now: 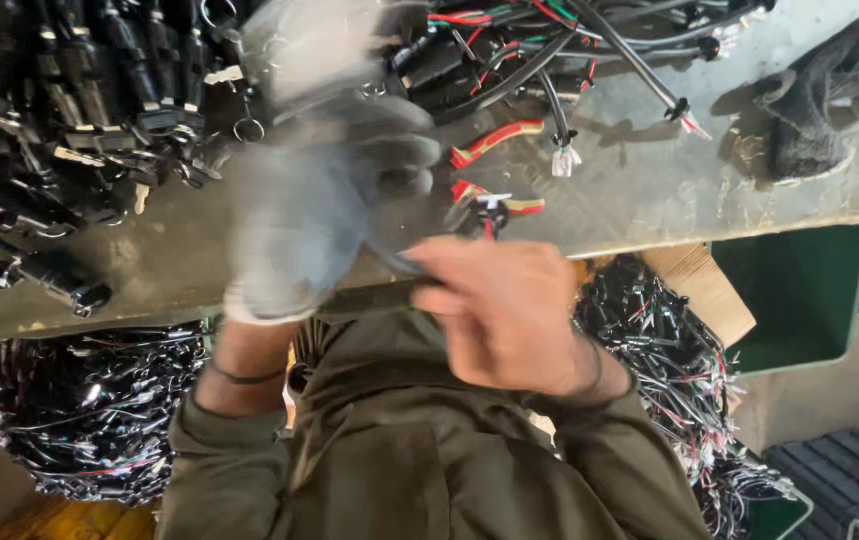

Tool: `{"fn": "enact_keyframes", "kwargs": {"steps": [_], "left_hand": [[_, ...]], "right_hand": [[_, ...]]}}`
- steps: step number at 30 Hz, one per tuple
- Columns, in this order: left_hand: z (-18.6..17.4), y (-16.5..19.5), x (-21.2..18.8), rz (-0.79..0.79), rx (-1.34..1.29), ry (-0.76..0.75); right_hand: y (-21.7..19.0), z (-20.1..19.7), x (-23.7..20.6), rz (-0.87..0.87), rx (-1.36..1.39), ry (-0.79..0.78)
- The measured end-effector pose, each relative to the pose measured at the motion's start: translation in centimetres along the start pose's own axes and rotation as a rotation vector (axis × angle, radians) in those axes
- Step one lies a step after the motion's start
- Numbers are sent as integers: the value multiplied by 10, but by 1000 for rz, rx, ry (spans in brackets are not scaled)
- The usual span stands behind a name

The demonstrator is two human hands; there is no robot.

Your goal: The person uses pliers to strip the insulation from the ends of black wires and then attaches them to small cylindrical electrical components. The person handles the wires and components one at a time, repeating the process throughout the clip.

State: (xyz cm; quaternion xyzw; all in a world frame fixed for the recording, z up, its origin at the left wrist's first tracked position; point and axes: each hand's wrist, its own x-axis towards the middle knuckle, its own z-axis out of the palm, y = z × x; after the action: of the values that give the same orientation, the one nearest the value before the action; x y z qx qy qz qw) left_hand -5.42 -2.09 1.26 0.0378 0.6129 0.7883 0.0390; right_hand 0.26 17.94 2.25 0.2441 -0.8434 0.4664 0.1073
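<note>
— What are the two hands doing?

— The left hand (295, 235) wears a grey glove (280, 260) and is badly blurred. Its fingers look loosely spread inside the glove, but I cannot tell whether they grip anything. The right hand (505, 315) is bare and curled, its fingertips pinching the glove's edge on the thumb side, just where the two hands meet.

— So where is the glove?

— On the left hand, covering it down to the wrist, with a thin dark band (245, 377) on the bare forearm just below the cuff. The right hand touches it from the side.

— What lies around them?

— Both hands hover over the near edge of a worn grey table (650, 190). Beyond the left hand, and out to its far side, sits a heap of black plugs and cables (70, 130). Beyond the right hand there are wire bundles (510, 50) in black, red and green, and two short red-and-yellow pieces (495, 140) lie just past its knuckles. A small white connector (566, 160) hangs on a black lead near those.

— And lower down?

— Under the table edge, outside each wrist, are piles of loose black wiring (90, 410). Past the right forearm stands a green bin (800, 300) with a flap of cardboard (705, 290) beside it. The person's olive sleeves (400, 450) fill the space nearest the camera.
</note>
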Motion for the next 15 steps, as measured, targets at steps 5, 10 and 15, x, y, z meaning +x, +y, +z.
{"fn": "enact_keyframes", "kwargs": {"steps": [5,10,15], "left_hand": [[-5,-2,-17,74,-150,52],[7,0,-25,36,105,-255],[45,9,-26,289,460,-450]], "right_hand": [[9,26,2,285,19,-126],[13,5,18,74,-303,-40],[-16,-14,30,34,288,452]]}}
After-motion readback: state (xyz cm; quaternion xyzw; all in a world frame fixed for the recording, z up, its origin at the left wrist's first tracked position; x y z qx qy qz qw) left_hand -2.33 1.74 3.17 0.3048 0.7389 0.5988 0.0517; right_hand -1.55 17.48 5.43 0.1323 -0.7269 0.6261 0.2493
